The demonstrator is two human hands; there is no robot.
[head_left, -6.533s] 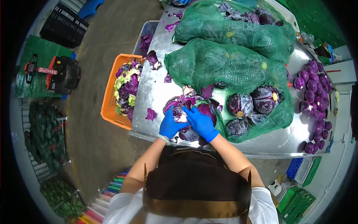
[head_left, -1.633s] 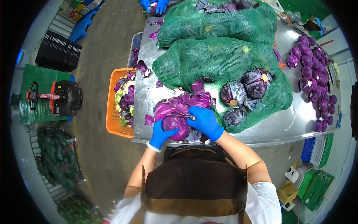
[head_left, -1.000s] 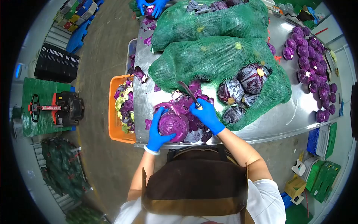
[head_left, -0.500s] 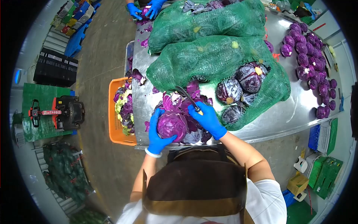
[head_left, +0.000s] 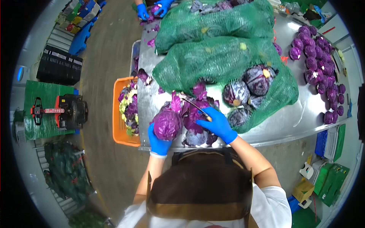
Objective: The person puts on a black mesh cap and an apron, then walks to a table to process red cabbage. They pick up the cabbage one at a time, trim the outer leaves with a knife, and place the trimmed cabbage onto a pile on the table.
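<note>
My left hand, in a blue glove, is closed around the lower left side of a purple cabbage near the table's front edge. In my gloved right hand is a knife; its dark, curved blade points up and left over loose cabbage leaves. The blade stands apart from the held cabbage. Beside my right hand, several untrimmed cabbages lie at the mouth of a green mesh sack.
An orange crate with leaf scraps stands left of the metal table. Another full mesh sack lies behind. Several purple cabbages cover the table's right end. Another person's gloved hands handle cabbage at the far left.
The held cabbage has turned in my left hand and shifted slightly left and up. My right hand with the knife has moved a little right and down, away from it.
</note>
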